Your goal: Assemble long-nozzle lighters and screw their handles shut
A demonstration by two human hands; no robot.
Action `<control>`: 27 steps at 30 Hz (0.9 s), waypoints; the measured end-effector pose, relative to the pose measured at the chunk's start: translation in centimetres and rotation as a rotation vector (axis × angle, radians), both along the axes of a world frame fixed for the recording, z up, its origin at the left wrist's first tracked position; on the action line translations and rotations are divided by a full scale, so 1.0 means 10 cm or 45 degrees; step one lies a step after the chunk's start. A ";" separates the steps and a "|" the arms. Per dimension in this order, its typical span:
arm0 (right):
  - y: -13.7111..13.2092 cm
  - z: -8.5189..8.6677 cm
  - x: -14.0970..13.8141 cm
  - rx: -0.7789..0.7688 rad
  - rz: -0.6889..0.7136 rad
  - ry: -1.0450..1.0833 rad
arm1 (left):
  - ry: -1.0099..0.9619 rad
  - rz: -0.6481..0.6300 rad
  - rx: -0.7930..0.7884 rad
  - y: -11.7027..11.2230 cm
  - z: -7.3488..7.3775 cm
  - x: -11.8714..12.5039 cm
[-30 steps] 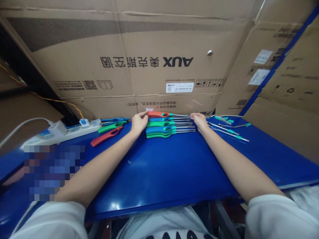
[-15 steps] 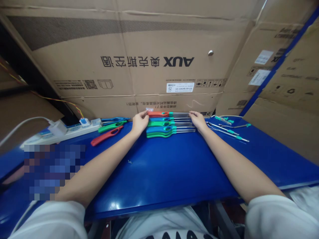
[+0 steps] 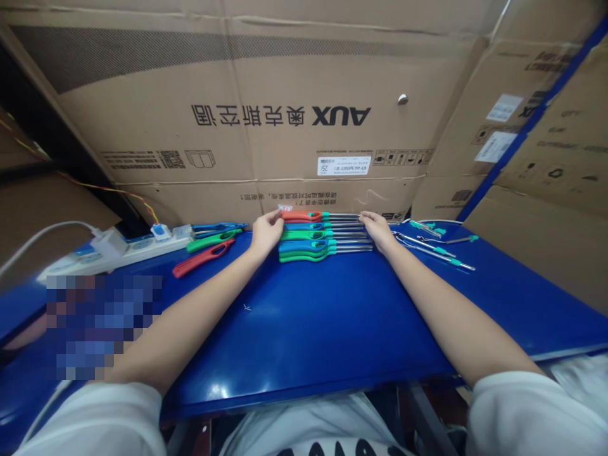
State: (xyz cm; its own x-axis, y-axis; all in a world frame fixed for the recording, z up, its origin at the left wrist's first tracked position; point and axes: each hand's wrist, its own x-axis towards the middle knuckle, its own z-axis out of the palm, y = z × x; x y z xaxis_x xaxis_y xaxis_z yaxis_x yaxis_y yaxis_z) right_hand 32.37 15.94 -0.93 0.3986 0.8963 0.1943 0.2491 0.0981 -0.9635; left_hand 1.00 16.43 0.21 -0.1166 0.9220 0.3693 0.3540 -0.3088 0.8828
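A row of long-reach lighters lies side by side at the back of the blue table, handles left and metal tubes right. Farthest back is the red-orange lighter [image 3: 299, 216]; nearer me are a blue lighter [image 3: 304, 227], a green lighter [image 3: 301, 235] and more blue and green ones. My left hand [image 3: 266, 231] pinches the handle end of the red-orange lighter between thumb and fingers. At the other end, the fingertips of my right hand [image 3: 376, 229] close on the tip of its metal tube. The fingers partly hide both ends.
Loose metal tubes with teal collars [image 3: 434, 247] lie on the right. Left are a red handle [image 3: 202, 258], a green handle [image 3: 213, 240] and a white power strip [image 3: 137, 250] with cables. Cardboard [image 3: 280, 76] walls the blue table [image 3: 313, 329] at the back.
Very little differs. My right fingertips sit slightly farther left along the red-orange lighter's tube; my left hand has stayed in place.
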 end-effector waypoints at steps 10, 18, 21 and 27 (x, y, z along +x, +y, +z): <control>-0.01 0.01 0.01 0.007 -0.043 0.028 | 0.016 0.009 0.015 0.02 -0.03 -0.01; -0.01 0.00 0.01 -0.025 -0.035 0.040 | 0.016 0.008 0.026 0.01 -0.02 0.00; -0.02 0.01 0.01 -0.023 -0.028 0.032 | 0.019 0.003 0.019 0.01 -0.01 -0.01; -0.06 0.03 -0.02 -0.005 -0.039 -0.014 | 0.107 0.025 0.006 0.00 -0.01 0.03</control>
